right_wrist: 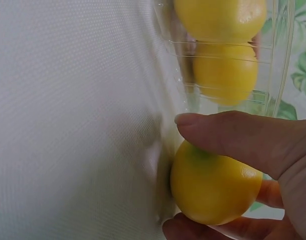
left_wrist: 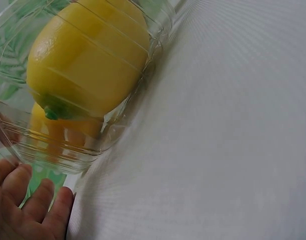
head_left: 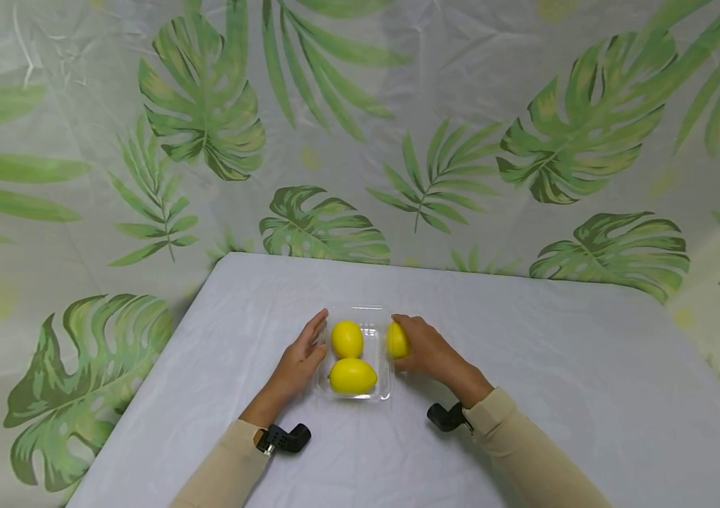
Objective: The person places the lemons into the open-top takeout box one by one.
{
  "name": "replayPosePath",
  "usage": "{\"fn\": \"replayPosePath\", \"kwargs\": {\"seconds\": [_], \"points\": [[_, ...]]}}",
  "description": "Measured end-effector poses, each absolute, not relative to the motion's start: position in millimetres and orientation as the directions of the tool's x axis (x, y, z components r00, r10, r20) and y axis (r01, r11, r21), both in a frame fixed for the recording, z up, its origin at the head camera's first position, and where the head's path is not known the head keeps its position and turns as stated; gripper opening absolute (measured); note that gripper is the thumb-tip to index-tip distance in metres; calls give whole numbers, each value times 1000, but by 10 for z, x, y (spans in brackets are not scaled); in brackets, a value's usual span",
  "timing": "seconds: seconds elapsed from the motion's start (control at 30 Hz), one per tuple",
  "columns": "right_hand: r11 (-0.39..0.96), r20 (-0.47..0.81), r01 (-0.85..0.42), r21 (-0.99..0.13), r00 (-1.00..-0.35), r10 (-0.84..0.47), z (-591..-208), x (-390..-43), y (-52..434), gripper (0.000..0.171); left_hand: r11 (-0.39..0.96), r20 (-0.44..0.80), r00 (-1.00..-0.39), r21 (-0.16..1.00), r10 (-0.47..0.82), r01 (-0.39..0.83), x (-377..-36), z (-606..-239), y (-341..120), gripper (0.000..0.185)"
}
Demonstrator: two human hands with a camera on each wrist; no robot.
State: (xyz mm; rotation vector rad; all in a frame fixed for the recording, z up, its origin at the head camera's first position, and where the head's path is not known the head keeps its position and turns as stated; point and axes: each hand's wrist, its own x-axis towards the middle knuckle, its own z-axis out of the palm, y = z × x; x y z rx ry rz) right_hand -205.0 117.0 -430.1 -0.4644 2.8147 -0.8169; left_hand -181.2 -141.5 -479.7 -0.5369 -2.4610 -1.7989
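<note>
A clear plastic box (head_left: 369,337) stands on the table with two yellow lemons inside. One lemon (head_left: 347,339) lies toward the back and the other lemon (head_left: 352,376) sits in front of it, on its side. My left hand (head_left: 299,358) rests along the box's left side, its fingers extended; in the left wrist view the fingers (left_wrist: 39,202) are by the box wall. Just outside the right wall, my right hand (head_left: 428,351) holds a third lemon (right_wrist: 215,185) between thumb and fingers, low beside the table surface. Part of that lemon is covered by the hand.
A white cloth covers the table (head_left: 556,367). Behind it hangs a pale sheet (head_left: 448,92) with green leaf prints, reaching down past the table's left and back edges. Black wrist cameras (head_left: 293,439) are strapped to both wrists, below beige sleeves (head_left: 531,444).
</note>
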Motion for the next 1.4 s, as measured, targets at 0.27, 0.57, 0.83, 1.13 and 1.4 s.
{"fn": "replayPosePath", "kwargs": {"seconds": [0.27, 0.57, 0.83, 1.13, 1.4], "points": [[805, -70, -247, -539, -940, -335, -4297, -2044, 1191, 83, 269, 214, -938, 919, 273, 289, -1683, -4544, -1395, 60], [799, -3, -285, -529, -941, -338, -4272, -2047, 1251, 81, 268, 208, -941, 922, 265, 280, -1744, -4652, -1406, 60], [789, 25, -291, -541, -943, -331, -4263, -2051, 1312, 81, 283, 224, -945, 915, 239, 289, -1859, -4886, -1433, 61], [771, 68, -324, -549, -936, -345, -4236, -2032, 1371, 80, 280, 207, -944, 919, 256, 278, -1780, -4722, -1418, 60], [754, 116, -355, -553, -929, -353, -4163, -2005, 1394, 80, 267, 199, -939, 923, 282, 276, -1682, -4527, -1406, 59]]}}
